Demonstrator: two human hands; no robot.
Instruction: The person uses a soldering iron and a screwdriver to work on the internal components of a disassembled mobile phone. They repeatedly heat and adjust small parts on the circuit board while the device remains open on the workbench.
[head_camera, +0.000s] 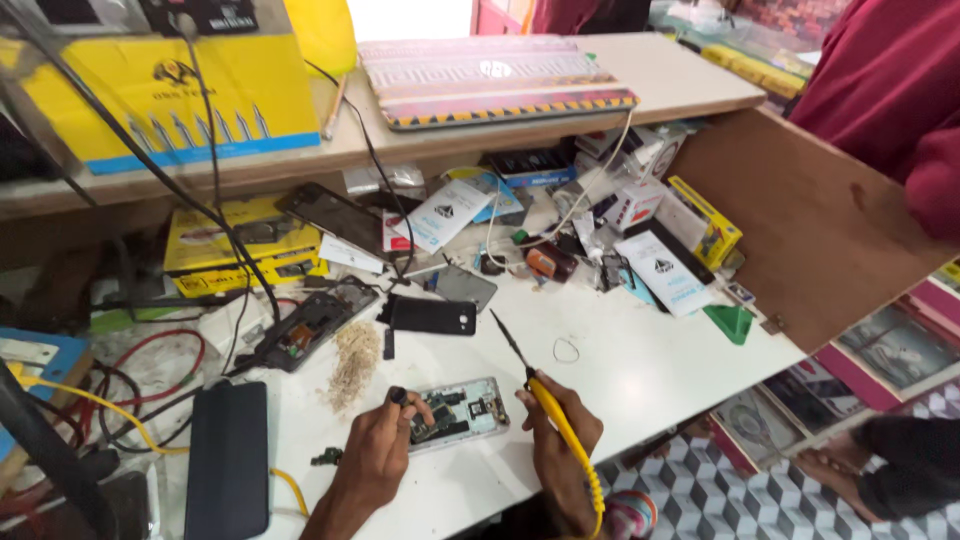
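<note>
An opened phone (468, 408) with its circuit board showing lies on the white worktable (640, 370) near the front edge. My left hand (382, 445) rests on the phone's left end and pinches a small dark part above it. My right hand (562, 430) grips a yellow-handled soldering iron (540, 390), its dark tip raised and pointing up-left, clear of the phone.
A black phone cover (432, 316), another opened phone (312, 326), a heap of sawdust-like material (354, 362) and a dark tablet (228, 458) lie nearby. Boxes, packets and cables crowd the back. A laptop (495, 80) sits on the shelf. A person in red (890, 90) stands at right.
</note>
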